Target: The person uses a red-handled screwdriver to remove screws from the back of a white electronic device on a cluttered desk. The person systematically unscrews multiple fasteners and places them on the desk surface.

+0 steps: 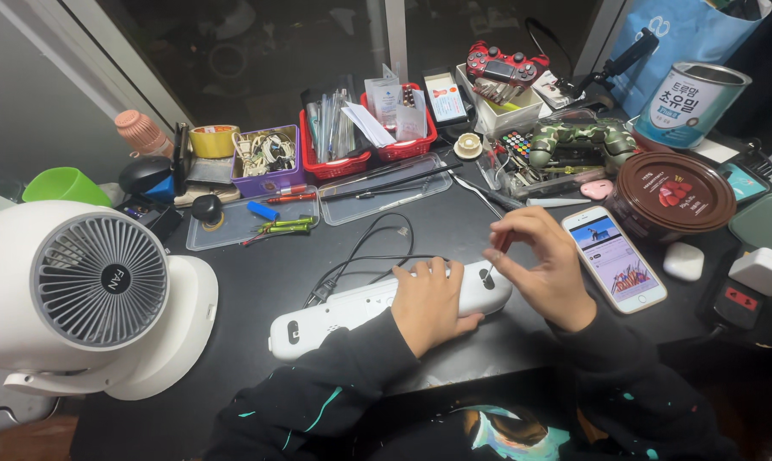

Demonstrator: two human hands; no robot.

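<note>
White power strip (pixel 352 309) lies flat on the black desk (pixel 258 282), front centre, its black cable (pixel 360 256) looping off behind it. I see the left hand (pixel 430 306) pressed palm-down over its middle, fingers curled over the far edge. Right hand (pixel 544 265) pinches a small red-handled screwdriver (pixel 499 250) between thumb and fingertips — tip set down on the strip's right end. Phone (pixel 614 258) with lit screen just right of that hand; white desk fan (pixel 96 294) sits well left.
</note>
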